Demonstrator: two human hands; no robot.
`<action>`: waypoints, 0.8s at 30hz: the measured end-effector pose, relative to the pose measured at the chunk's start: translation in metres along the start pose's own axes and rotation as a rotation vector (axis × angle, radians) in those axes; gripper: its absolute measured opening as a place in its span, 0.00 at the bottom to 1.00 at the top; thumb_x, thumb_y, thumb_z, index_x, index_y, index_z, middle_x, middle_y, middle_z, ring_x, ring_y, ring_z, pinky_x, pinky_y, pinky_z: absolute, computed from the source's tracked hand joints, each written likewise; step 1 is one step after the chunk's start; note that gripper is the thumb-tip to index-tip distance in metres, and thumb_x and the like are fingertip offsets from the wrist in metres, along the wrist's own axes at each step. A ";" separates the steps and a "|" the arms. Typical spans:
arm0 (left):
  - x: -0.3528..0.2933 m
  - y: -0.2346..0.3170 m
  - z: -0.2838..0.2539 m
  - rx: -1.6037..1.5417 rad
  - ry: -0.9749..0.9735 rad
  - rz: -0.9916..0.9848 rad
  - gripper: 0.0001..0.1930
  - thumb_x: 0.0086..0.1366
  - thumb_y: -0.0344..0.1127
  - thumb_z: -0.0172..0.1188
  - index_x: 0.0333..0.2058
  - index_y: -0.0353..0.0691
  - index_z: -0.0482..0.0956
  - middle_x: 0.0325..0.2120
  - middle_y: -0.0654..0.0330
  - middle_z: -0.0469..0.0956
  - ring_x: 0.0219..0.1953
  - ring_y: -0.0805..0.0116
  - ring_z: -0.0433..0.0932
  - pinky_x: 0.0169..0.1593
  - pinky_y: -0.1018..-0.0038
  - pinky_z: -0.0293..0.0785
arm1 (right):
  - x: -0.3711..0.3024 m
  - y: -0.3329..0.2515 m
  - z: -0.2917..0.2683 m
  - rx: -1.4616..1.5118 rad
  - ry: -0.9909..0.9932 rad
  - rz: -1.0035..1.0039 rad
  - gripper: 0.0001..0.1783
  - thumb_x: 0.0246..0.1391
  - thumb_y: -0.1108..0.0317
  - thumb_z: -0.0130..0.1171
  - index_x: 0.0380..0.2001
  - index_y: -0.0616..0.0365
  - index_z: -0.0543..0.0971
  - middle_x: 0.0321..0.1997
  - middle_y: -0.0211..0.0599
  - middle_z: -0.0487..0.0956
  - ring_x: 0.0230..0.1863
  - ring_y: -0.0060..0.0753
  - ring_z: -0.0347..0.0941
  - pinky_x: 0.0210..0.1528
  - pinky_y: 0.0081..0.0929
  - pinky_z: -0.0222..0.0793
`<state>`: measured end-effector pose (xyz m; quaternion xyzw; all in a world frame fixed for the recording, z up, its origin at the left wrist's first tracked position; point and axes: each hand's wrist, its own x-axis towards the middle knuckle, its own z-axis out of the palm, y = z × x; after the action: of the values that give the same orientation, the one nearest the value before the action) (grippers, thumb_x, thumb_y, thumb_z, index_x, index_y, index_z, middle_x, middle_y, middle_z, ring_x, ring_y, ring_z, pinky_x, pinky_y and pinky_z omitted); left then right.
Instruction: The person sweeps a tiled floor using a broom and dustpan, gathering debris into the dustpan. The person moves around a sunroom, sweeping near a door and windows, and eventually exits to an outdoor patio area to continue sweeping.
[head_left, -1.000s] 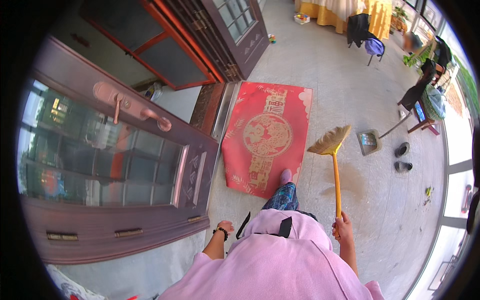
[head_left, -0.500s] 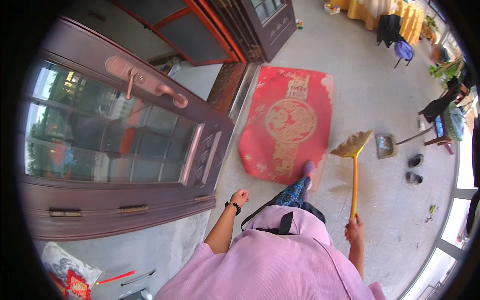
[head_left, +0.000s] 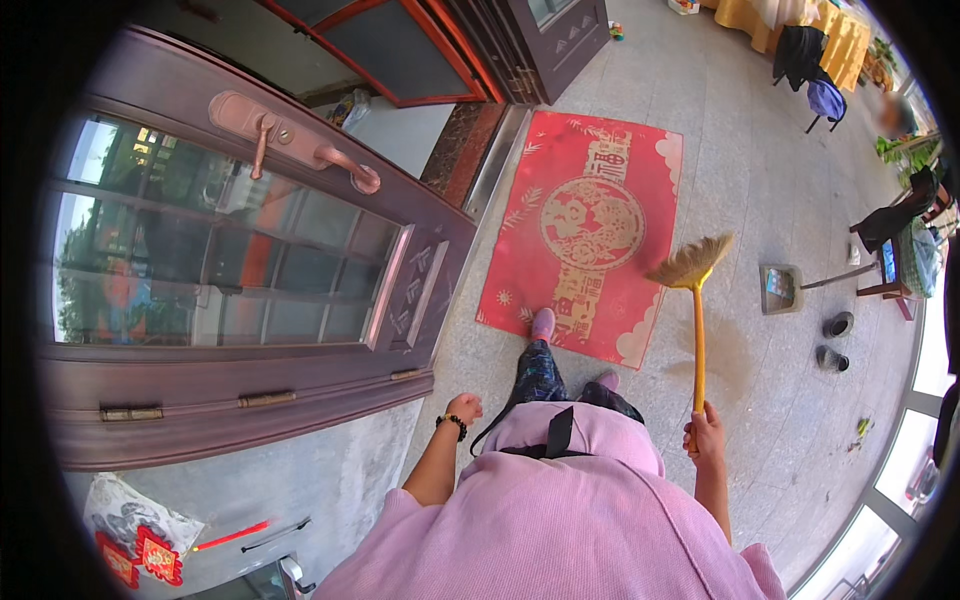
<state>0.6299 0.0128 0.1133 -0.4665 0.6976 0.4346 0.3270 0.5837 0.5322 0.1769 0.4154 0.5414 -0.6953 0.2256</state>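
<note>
My right hand (head_left: 706,437) is wrapped around the yellow handle of a broom (head_left: 699,330). The broom points away from me, and its tan bristle head fans out over the right edge of a red doormat (head_left: 506,265). My left hand (head_left: 464,408) hangs at my left side with the fingers curled in and nothing visible in them. It wears a dark bead bracelet (head_left: 453,424). My left pink shoe rests on the near edge of the mat, and the right one is just off it.
A brown glazed door (head_left: 400,372) swings out on my left beside the doorway threshold (head_left: 470,150). To the right are a long-handled dustpan (head_left: 781,289), a pair of dark shoes (head_left: 832,358) and a chair (head_left: 885,285). A table with yellow cloth (head_left: 752,25) stands far off.
My left foot has come forward onto the mat's near edge. The broom head has shifted a little left, toward the mat, and my right hand has moved slightly with it.
</note>
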 end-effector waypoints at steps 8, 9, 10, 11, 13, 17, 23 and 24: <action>0.032 0.067 -0.009 0.201 -0.009 0.236 0.10 0.57 0.34 0.47 0.34 0.34 0.72 0.23 0.59 0.76 0.25 0.71 0.76 0.31 0.76 0.73 | -0.012 0.013 -0.008 0.121 0.040 0.031 0.24 0.53 0.68 0.45 0.54 0.50 0.58 0.16 0.32 0.68 0.09 0.20 0.64 0.07 0.19 0.60; 0.039 0.065 -0.014 0.250 -0.019 0.239 0.10 0.57 0.33 0.47 0.34 0.34 0.72 0.23 0.59 0.76 0.25 0.71 0.76 0.31 0.76 0.73 | -0.016 0.016 -0.008 0.142 0.061 0.033 0.24 0.53 0.68 0.45 0.54 0.50 0.58 0.16 0.32 0.68 0.09 0.20 0.64 0.07 0.19 0.60; 0.048 0.062 -0.020 0.272 -0.013 0.242 0.10 0.57 0.33 0.47 0.34 0.34 0.73 0.22 0.58 0.76 0.24 0.72 0.76 0.31 0.76 0.73 | -0.021 0.019 -0.008 0.155 0.061 0.011 0.24 0.53 0.68 0.45 0.54 0.50 0.58 0.16 0.32 0.68 0.09 0.20 0.64 0.07 0.19 0.60; 0.056 0.059 -0.026 0.267 -0.002 0.232 0.10 0.57 0.33 0.47 0.34 0.35 0.73 0.23 0.59 0.75 0.24 0.71 0.76 0.30 0.75 0.73 | -0.025 0.024 -0.007 0.165 0.061 -0.005 0.24 0.53 0.68 0.45 0.54 0.50 0.58 0.16 0.32 0.68 0.09 0.20 0.64 0.07 0.19 0.60; 0.076 0.052 -0.037 0.191 0.025 0.235 0.09 0.58 0.33 0.47 0.33 0.36 0.73 0.23 0.59 0.75 0.24 0.71 0.76 0.29 0.74 0.73 | -0.035 0.029 -0.003 0.175 0.082 -0.019 0.26 0.53 0.68 0.46 0.56 0.50 0.56 0.16 0.32 0.69 0.09 0.20 0.64 0.07 0.18 0.59; 0.073 0.060 -0.027 0.144 0.039 0.147 0.08 0.59 0.34 0.47 0.34 0.38 0.72 0.24 0.59 0.75 0.25 0.70 0.76 0.27 0.75 0.72 | -0.044 0.029 -0.006 0.145 0.139 -0.011 0.31 0.51 0.69 0.47 0.58 0.51 0.52 0.15 0.32 0.68 0.08 0.20 0.62 0.06 0.18 0.57; 0.019 0.075 0.010 0.314 -0.085 0.200 0.10 0.57 0.33 0.46 0.36 0.37 0.72 0.24 0.59 0.76 0.26 0.69 0.77 0.25 0.77 0.69 | -0.033 0.031 -0.029 0.242 0.131 -0.009 0.31 0.51 0.69 0.48 0.58 0.52 0.52 0.16 0.33 0.69 0.08 0.21 0.62 0.07 0.20 0.58; 0.020 0.073 0.011 0.349 -0.095 0.194 0.11 0.56 0.33 0.47 0.36 0.37 0.72 0.24 0.59 0.76 0.26 0.69 0.77 0.26 0.77 0.70 | -0.030 0.030 -0.033 0.249 0.132 -0.005 0.31 0.51 0.69 0.48 0.58 0.53 0.52 0.16 0.34 0.69 0.08 0.21 0.62 0.07 0.20 0.58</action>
<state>0.5554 0.0290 0.1132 -0.3124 0.7877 0.3581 0.3920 0.6341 0.5497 0.1820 0.4838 0.4658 -0.7286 0.1345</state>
